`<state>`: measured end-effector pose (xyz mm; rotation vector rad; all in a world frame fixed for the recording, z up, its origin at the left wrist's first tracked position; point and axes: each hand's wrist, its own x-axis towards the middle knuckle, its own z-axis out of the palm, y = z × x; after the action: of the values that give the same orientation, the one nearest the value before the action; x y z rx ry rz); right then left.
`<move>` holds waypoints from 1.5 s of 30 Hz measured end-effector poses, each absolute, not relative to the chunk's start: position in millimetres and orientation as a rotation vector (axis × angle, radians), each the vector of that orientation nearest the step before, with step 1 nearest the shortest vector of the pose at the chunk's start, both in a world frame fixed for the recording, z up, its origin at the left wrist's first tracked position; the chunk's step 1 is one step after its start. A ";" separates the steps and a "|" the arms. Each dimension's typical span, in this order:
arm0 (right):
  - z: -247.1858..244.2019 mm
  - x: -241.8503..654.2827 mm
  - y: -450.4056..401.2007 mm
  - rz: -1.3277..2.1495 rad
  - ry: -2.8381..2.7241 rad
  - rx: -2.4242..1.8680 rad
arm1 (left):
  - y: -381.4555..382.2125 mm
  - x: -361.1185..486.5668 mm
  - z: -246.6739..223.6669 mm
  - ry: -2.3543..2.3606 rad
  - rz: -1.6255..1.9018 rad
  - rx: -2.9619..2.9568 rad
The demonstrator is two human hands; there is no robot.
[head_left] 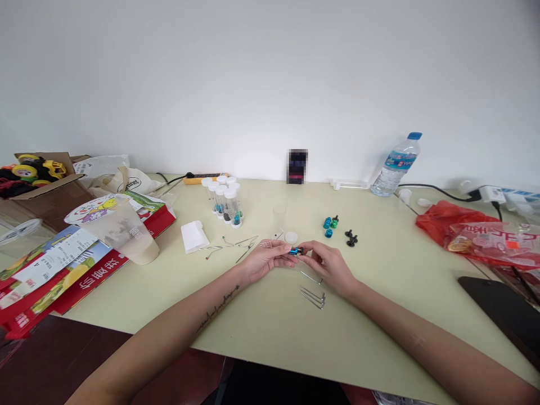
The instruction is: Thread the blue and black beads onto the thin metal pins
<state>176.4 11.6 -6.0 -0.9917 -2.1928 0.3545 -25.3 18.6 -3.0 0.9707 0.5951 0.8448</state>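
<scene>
Left hand, right hand: fingers clamped on blue-black part, behind tabletop's front edge. Likely fitting; next needs steady alignment.

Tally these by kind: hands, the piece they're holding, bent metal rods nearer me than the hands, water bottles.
Left hand and right hand: 2
Blue-and-black piece: 1
Bent metal rods: 4
Water bottle: 1
Total: 8

A dark tattoo (thin, jagged) marks the bare left forearm.
</scene>
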 end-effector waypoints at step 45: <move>-4.2 175.9 10.1 0.404 -2.171 -1.012 | 21.0 -25.4 -7.5 0.609 0.887 0.948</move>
<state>175.9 10.1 -4.2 -1.0124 -2.1707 0.4041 -25.4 21.0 -7.5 0.9480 0.6094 0.8865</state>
